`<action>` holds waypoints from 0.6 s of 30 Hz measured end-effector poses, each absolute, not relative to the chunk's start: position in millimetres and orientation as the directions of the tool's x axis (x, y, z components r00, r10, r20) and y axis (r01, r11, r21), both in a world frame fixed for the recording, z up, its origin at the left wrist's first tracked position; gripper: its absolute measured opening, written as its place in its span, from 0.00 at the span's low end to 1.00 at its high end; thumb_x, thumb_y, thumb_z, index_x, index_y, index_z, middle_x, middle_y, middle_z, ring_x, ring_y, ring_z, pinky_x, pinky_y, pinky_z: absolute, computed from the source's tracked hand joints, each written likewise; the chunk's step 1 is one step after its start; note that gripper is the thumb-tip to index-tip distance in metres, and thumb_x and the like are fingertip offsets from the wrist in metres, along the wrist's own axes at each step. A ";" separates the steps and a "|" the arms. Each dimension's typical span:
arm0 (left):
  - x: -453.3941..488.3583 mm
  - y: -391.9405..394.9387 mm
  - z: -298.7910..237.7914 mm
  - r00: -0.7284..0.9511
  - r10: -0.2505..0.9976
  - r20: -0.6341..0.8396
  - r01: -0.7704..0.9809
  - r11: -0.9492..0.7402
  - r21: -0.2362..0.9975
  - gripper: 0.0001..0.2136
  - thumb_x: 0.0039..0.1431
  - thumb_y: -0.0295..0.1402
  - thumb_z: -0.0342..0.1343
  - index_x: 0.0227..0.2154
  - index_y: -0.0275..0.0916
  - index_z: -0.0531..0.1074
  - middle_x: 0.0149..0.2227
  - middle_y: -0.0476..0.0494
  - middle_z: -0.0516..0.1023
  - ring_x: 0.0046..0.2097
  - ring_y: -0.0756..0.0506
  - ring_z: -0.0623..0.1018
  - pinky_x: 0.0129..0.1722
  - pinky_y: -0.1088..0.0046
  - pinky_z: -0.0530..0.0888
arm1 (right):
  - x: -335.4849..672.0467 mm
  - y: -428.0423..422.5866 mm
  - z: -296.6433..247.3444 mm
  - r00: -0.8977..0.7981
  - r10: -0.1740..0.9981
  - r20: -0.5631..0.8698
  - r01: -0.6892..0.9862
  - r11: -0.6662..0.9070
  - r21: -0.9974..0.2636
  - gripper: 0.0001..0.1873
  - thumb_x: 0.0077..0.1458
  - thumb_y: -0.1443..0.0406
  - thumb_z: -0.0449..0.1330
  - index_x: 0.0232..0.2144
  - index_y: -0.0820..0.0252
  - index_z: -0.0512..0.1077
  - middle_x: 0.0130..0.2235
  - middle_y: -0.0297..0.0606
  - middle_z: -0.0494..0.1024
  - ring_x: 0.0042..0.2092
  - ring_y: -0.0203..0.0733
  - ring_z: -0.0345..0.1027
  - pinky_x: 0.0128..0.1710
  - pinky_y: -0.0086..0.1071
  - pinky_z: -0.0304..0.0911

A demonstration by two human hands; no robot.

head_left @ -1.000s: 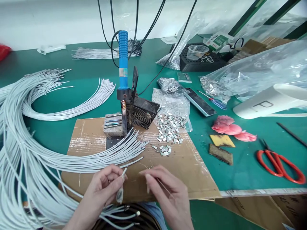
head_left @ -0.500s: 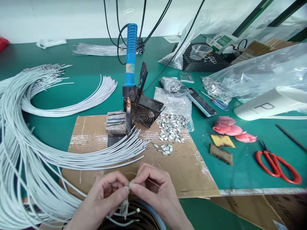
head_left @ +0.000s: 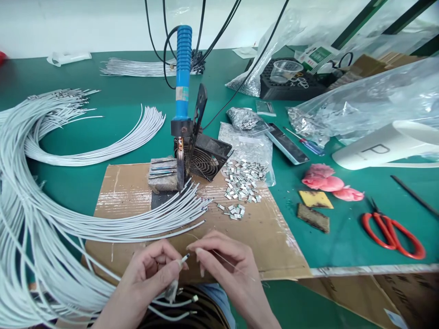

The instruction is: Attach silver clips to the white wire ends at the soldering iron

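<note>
In my left hand [head_left: 156, 269] the thumb and index finger pinch a white cable end [head_left: 185, 258], whose dark tip points up and to the right. A small cloudy plastic piece [head_left: 171, 291] hangs below those fingers. My right hand [head_left: 228, 265] is just right of the tip, with its thumb and fingertips close together but apart from the cable. A thin, solder-like wire [head_left: 224, 259] runs through its fingers. Two more cable ends [head_left: 190, 300] stick out under my left hand. Beyond both hands, a bundle of white cables [head_left: 147, 226] lies across the cardboard [head_left: 270, 260].
A blue-handled soldering iron [head_left: 183, 68] stands tip down beside a small black fan [head_left: 206, 160]. Small metal connectors [head_left: 242, 180] are heaped on the cardboard's right. Farther right lie red-handled scissors [head_left: 391, 230], a yellow sponge [head_left: 315, 199] and a phone [head_left: 287, 144].
My right fingers have drawn away to the right from my left fingertips, exposing the cable's dark tip. The thin wire stays in my right hand. The view has shifted slightly.
</note>
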State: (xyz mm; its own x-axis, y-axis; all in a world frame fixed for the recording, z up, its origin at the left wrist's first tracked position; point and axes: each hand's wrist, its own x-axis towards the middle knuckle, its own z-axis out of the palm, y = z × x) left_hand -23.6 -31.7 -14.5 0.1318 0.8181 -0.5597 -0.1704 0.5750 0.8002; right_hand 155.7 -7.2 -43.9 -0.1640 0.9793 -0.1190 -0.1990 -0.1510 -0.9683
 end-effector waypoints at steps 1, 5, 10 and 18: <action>-23.6 -31.9 -15.0 0.134 0.821 -0.555 -0.166 0.571 0.804 0.19 0.55 0.48 0.68 0.26 0.37 0.75 0.23 0.53 0.70 0.27 0.51 0.62 0.28 0.76 0.57 | 155.3 -7.8 -42.3 -0.182 0.981 -0.074 -0.148 -0.102 -0.984 0.05 0.57 0.66 0.68 0.33 0.54 0.87 0.27 0.37 0.78 0.27 0.36 0.69 0.26 0.28 0.62; -24.5 -32.7 -17.1 0.155 0.820 -0.551 -0.156 0.571 0.806 0.18 0.57 0.47 0.67 0.26 0.37 0.75 0.23 0.54 0.68 0.27 0.51 0.61 0.28 0.75 0.56 | 156.0 -5.1 -34.3 -0.232 0.972 0.035 -0.039 0.027 -0.999 0.11 0.55 0.72 0.67 0.34 0.52 0.87 0.27 0.38 0.81 0.29 0.37 0.72 0.26 0.26 0.65; -25.1 -34.1 -19.0 0.186 0.826 -0.532 -0.115 0.556 0.823 0.17 0.58 0.47 0.66 0.27 0.37 0.75 0.23 0.54 0.66 0.27 0.51 0.60 0.28 0.74 0.56 | 160.7 -0.3 -31.0 -0.268 0.956 0.120 0.011 0.128 -0.992 0.12 0.56 0.74 0.66 0.34 0.53 0.86 0.26 0.36 0.81 0.28 0.36 0.70 0.28 0.27 0.65; -17.1 -34.8 -15.6 0.123 0.843 -0.523 -0.031 0.530 0.847 0.16 0.58 0.46 0.65 0.26 0.37 0.76 0.22 0.54 0.65 0.27 0.51 0.61 0.27 0.75 0.57 | 173.1 -3.1 -29.3 -0.388 0.869 0.306 0.196 0.402 -0.894 0.13 0.60 0.77 0.60 0.39 0.59 0.82 0.30 0.38 0.79 0.32 0.39 0.69 0.32 0.32 0.65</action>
State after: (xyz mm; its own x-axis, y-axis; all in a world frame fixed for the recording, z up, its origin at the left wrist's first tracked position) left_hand -17.1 -34.8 -15.6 0.1234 0.8432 -0.5232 -0.0309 0.5303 0.8473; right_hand 173.1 -3.1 -29.3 -0.3876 0.8695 0.3062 0.1959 0.4023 -0.8943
